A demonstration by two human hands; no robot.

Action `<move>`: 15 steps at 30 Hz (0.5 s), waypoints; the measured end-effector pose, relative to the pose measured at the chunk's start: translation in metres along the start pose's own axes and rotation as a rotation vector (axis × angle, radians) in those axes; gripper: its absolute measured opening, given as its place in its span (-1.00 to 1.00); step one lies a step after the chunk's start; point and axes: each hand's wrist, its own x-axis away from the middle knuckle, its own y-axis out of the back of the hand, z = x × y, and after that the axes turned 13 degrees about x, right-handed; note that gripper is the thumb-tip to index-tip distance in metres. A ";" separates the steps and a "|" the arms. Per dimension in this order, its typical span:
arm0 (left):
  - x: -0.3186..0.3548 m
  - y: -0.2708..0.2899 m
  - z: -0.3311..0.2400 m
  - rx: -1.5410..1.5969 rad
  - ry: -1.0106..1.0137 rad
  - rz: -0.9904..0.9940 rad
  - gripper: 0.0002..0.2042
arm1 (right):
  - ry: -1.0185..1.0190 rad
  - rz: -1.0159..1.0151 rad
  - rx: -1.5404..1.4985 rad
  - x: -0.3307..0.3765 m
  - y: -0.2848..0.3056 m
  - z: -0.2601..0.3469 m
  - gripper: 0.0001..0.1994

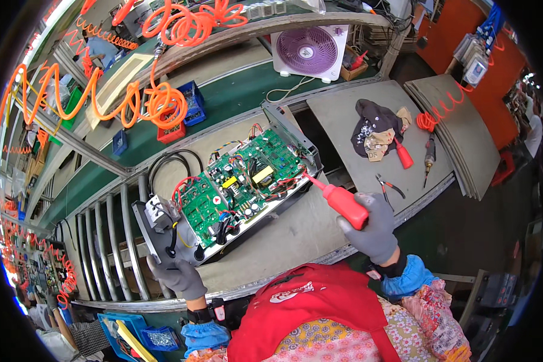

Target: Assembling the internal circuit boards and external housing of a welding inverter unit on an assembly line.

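The person stands at a grey workbench (295, 232) with an open metal chassis (223, 193) lying across it, its green circuit boards (247, 175) already seated inside and laced with red, black and yellow wiring, so the populating of the box looks largely done; no cover is on it, and whether every screw is in cannot be told from this view. The right hand (371, 226), in a grey glove, is curled fully closed around the red handle of a screwdriver (338, 199), whose thin shaft slants up and to the left until its tip meets the right-hand edge of the chassis, just beside the nearer board. The work in hand, by the look of it, is fastening at that edge, with the lid stage not yet reached. The left hand (176, 273), also grey-gloved, is wrapped shut on the near left end of the chassis, fingers over the metal end plate below a pale connector block (157, 211), steadying it. The chassis thus lies between the two hands, touching the left and reached by the right only through the tool. Off to the right (well apart from either hand) lie a second red-handled screwdriver (403, 154), a pair of pliers (387, 187) and a dark crumpled cloth (374, 130), and a purple-bladed fan (309, 51) stands on the shelf behind.
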 end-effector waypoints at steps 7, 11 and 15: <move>0.000 0.005 -0.007 0.070 0.071 0.059 -0.33 | 0.003 -0.035 0.083 0.005 -0.022 0.002 -0.48; 0.001 0.005 -0.006 0.090 0.120 0.072 -0.33 | 0.001 -0.056 0.107 0.004 -0.027 0.004 -0.48; 0.002 0.003 -0.003 0.106 0.095 0.046 -0.33 | -0.009 -0.053 0.100 0.001 -0.028 0.006 -0.48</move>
